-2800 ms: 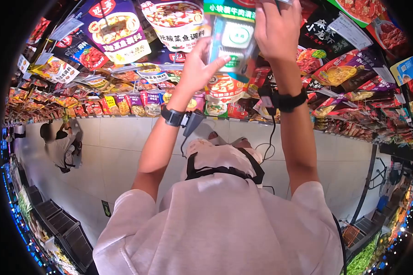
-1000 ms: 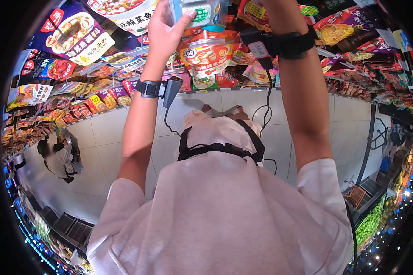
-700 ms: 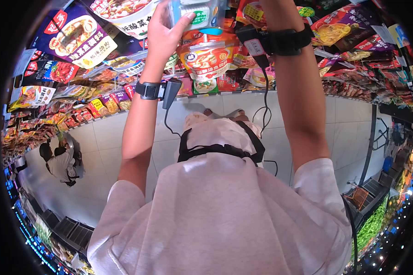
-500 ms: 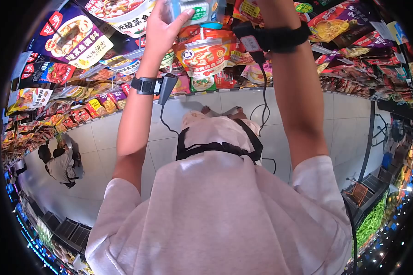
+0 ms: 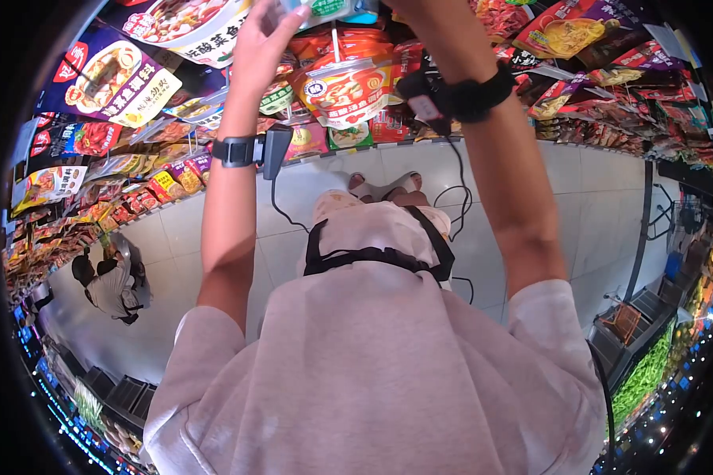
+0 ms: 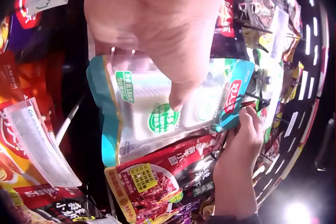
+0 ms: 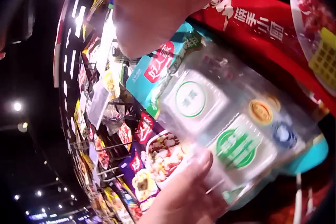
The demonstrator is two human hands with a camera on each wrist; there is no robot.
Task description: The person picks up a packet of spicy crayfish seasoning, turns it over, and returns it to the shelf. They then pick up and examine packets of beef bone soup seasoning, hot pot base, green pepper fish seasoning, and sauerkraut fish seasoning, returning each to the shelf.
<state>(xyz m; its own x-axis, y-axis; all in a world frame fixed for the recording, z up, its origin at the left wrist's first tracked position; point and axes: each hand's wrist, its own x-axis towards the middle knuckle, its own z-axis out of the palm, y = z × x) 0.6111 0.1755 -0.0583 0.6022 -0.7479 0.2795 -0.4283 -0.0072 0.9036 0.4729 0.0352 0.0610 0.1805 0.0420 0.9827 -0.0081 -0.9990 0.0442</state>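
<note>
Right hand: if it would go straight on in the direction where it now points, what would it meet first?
The right hand would probably first meet the teal top end of the 好人家 food pouch, which it seems to hold; depth there is unclear.

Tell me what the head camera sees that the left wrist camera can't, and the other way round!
Only the head view shows the pale floor, the wearer's feet and another person at the picture's left.
Only the left wrist view shows the right fingers at one end of the teal-edged packet, and its red label.
Both show the left fingers holding that packet, though the head view cuts it off.
</note>
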